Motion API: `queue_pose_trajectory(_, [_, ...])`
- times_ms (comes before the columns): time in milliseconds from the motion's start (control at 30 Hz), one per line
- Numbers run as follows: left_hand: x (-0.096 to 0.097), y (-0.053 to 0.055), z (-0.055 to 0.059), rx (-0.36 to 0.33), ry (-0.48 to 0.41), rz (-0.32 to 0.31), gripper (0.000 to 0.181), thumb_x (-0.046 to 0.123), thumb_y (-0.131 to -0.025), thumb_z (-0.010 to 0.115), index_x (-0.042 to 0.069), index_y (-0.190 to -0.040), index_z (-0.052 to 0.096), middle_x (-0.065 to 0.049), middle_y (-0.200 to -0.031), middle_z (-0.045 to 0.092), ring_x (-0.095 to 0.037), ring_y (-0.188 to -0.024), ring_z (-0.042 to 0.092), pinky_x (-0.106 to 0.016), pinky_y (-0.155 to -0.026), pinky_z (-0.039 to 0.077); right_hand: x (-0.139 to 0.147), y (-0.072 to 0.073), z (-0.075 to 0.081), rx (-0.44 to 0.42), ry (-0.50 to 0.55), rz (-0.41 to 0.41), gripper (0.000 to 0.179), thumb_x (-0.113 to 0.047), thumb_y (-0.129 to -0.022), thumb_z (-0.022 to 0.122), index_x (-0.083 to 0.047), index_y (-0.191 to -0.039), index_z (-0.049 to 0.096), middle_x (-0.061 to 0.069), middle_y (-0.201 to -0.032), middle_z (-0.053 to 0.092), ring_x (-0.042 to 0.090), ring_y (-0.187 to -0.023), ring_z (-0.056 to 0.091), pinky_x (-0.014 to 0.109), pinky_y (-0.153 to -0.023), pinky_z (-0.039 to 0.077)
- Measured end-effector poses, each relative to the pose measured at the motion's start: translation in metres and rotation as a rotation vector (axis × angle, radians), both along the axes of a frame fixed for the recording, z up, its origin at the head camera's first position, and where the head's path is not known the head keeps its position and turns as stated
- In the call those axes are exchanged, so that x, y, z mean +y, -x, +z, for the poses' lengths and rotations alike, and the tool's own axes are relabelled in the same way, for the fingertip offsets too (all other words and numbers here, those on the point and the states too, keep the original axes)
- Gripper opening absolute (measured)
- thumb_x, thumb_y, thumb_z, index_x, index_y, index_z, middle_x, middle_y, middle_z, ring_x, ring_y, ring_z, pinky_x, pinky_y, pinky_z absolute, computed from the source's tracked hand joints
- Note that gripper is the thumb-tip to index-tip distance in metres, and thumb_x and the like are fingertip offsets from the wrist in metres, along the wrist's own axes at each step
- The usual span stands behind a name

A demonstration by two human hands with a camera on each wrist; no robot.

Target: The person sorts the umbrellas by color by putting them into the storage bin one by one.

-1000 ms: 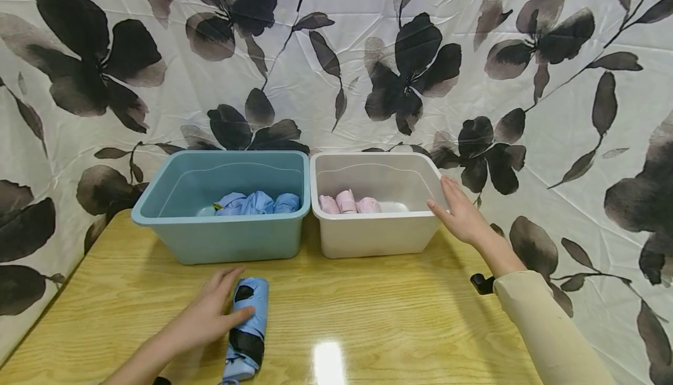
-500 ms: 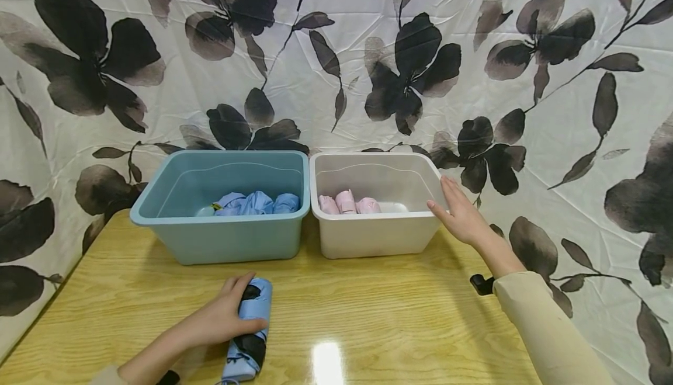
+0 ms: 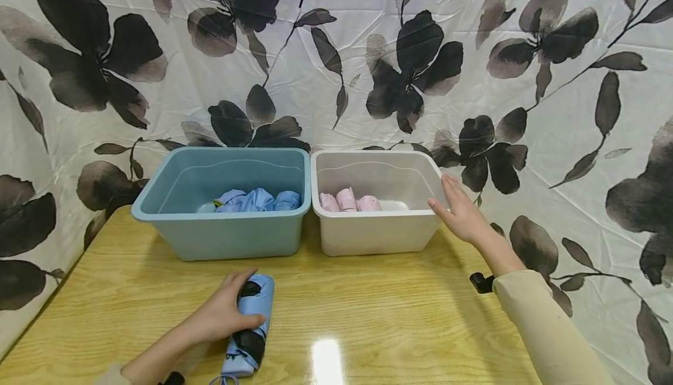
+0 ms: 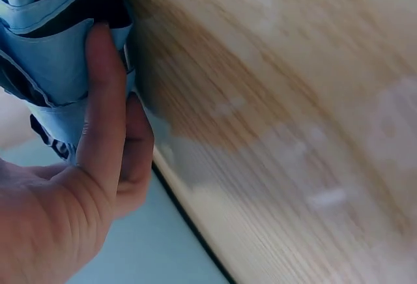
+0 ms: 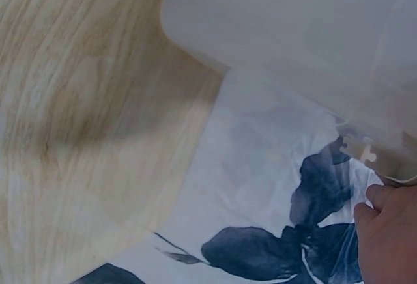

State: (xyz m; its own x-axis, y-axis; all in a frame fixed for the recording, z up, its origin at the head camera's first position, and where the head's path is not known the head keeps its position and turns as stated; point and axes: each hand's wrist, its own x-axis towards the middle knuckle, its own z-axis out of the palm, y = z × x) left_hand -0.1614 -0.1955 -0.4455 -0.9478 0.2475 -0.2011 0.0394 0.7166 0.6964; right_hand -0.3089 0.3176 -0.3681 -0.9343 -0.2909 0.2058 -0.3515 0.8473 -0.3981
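Observation:
A blue folded umbrella (image 3: 262,303) with black patches and a cord at its near end lies on the table, in front of the teal bin (image 3: 236,239). My left hand (image 3: 222,310) grips it from the left, thumb across its top and fingers over its far side. In the left wrist view, the thumb (image 4: 105,82) presses on the umbrella's blue fabric (image 4: 55,62). My right hand (image 3: 462,214) rests with straight fingers against the right rim of the white bin (image 3: 375,234). In the right wrist view that hand (image 5: 391,232) touches the bin's edge.
Several rolled blue bundles (image 3: 257,200) lie inside the teal bin. Pink rolled bundles (image 3: 346,199) sit at the left in the white bin. Both bins stand side by side at the back of the wooden table (image 3: 394,309), before a floral curtain (image 3: 336,52).
My left hand has moved right and closed its grip on the umbrella, which has shifted slightly to the right. The right hand and both bins have stayed put.

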Motion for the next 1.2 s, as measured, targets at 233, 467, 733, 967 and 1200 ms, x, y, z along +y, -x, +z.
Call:
queue_pose_trajectory(233, [0.000, -0.005, 0.005, 0.062, -0.044, 0.012, 0.107, 0.038, -0.077, 0.091, 0.002, -0.160, 0.034, -0.028, -0.150, 0.041, -0.047, -0.135, 0.049, -0.064, -0.104, 0.047, 0.000, 0.000, 0.000, 0.000, -0.006, -0.002, 0.083, -0.046, -0.110, 0.045, 0.007, -0.163, 0.011, 0.030, -0.170, 0.011, 0.047, -0.158, 0.007, 0.063, -0.125, 0.013])
queue_pose_trajectory(467, [0.000, -0.011, 0.019, 0.120, -0.092, 0.019, 0.106, 0.035, -0.079, 0.090, 0.006, -0.162, 0.031, -0.030, -0.156, 0.034, -0.053, -0.138, 0.045, -0.066, -0.101, 0.048, -0.001, -0.001, 0.001, -0.003, -0.007, 0.001, 0.083, -0.046, -0.110, 0.044, 0.008, -0.163, 0.012, 0.029, -0.170, 0.010, 0.047, -0.158, 0.007, 0.063, -0.125, 0.013])
queue_pose_trajectory(733, [0.001, -0.014, 0.041, 0.285, -0.146, 0.047, 0.101, 0.030, -0.081, 0.090, 0.008, -0.161, 0.032, -0.027, -0.150, 0.039, -0.048, -0.130, 0.052, -0.063, -0.095, 0.052, -0.001, 0.000, 0.002, -0.001, -0.005, 0.003, 0.083, -0.047, -0.110, 0.045, 0.009, -0.163, 0.012, 0.030, -0.170, 0.011, 0.047, -0.158, 0.007, 0.063, -0.125, 0.013])
queue_pose_trajectory(967, [-0.001, -0.012, 0.065, 0.389, -0.219, 0.079, 0.101, 0.023, -0.083, 0.089, 0.011, -0.164, 0.029, -0.023, -0.152, 0.038, -0.041, -0.132, 0.046, -0.057, -0.097, 0.047, -0.001, 0.000, 0.002, 0.001, -0.007, -0.001, 0.083, -0.047, -0.110, 0.045, 0.010, -0.162, 0.013, 0.029, -0.170, 0.011, 0.046, -0.158, 0.008, 0.063, -0.126, 0.013])
queue_pose_trajectory(1200, [-0.010, -0.005, 0.093, 0.434, -0.258, 0.150, 0.103, 0.017, -0.085, 0.087, 0.019, -0.167, 0.025, -0.023, -0.159, 0.032, -0.043, -0.120, 0.052, -0.032, -0.078, 0.054, -0.002, 0.001, 0.002, 0.002, -0.005, 0.000, 0.083, -0.046, -0.110, 0.045, 0.009, -0.162, 0.013, 0.029, -0.170, 0.011, 0.045, -0.158, 0.007, 0.062, -0.126, 0.012])
